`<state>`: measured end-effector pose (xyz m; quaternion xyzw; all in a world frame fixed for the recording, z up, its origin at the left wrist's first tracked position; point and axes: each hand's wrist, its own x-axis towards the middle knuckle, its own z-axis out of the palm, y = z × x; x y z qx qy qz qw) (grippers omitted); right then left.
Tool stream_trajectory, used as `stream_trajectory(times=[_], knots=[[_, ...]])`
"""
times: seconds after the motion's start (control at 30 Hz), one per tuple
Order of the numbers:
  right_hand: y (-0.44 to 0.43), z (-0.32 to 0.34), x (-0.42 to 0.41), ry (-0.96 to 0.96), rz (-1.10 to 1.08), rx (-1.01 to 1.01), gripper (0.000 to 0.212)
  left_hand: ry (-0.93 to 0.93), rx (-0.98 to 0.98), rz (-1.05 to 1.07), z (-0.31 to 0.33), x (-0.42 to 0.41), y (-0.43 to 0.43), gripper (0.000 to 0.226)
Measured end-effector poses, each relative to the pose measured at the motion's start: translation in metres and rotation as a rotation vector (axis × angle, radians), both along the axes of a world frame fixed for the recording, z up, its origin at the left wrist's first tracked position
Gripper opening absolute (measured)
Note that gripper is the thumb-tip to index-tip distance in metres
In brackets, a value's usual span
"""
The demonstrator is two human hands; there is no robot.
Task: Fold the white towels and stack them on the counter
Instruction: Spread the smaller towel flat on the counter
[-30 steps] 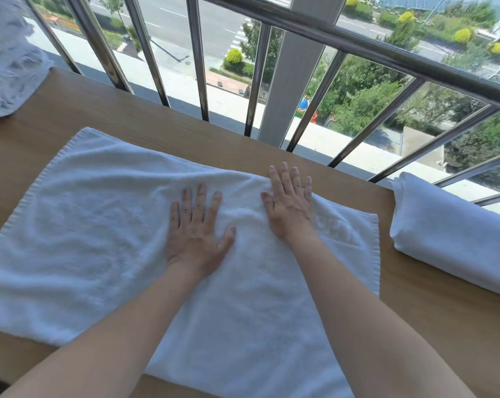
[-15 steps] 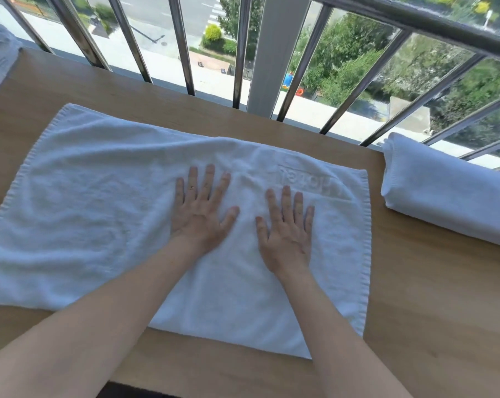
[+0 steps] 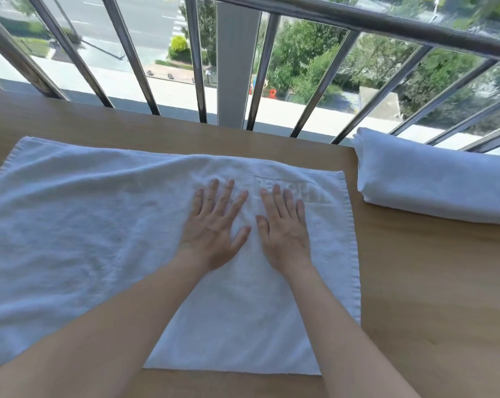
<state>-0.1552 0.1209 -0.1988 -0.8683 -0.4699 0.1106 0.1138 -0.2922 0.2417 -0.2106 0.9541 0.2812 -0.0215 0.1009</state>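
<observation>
Fingers (image 3: 224,196) of both hands straight, slightly spread, pressing flat on the open towel (image 3: 99,225). L hand (image 3: 214,231) and R hand (image 3: 284,231) lie side by side, closer and more level than 0.5 s ago. Open towel lies spread on the counter (image 3: 429,282); folded towel (image 3: 432,179) at right, near the railing (image 3: 358,21).

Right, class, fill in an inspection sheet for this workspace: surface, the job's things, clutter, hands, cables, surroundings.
Surface: wooden counter, bare wood showing at the right.
Job's things: spread towel lying flat and unfolded; folded towel at the right, apart from it.
Clutter: nothing seen.
Hands: left hand and right hand rest flat on the spread towel, fingers straight, side by side.
Cables: nothing seen.
Surroundings: metal railing behind the counter; street and trees below.
</observation>
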Motion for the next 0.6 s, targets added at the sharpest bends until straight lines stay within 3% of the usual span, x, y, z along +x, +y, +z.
stream_trajectory(times=[0.23, 0.37, 0.53, 0.6], knots=[[0.002, -0.004, 0.087, -0.01, -0.223, -0.182, 0.059, 0.028, 0.021, -0.005, 0.003, 0.0, 0.004, 0.073], [0.009, 0.003, 0.095, 0.02, -0.33, -0.206, 0.062, 0.032, 0.034, 0.002, 0.005, 0.001, 0.003, 0.072], [0.009, 0.001, 0.017, -0.03, 0.03, -0.06, 0.064, 0.031, 0.037, 0.002, 0.011, 0.003, 0.003, 0.072], [0.004, -0.005, 0.019, -0.055, 0.041, -0.089, 0.065, 0.016, 0.033, 0.009, 0.011, 0.003, 0.002, 0.072]])
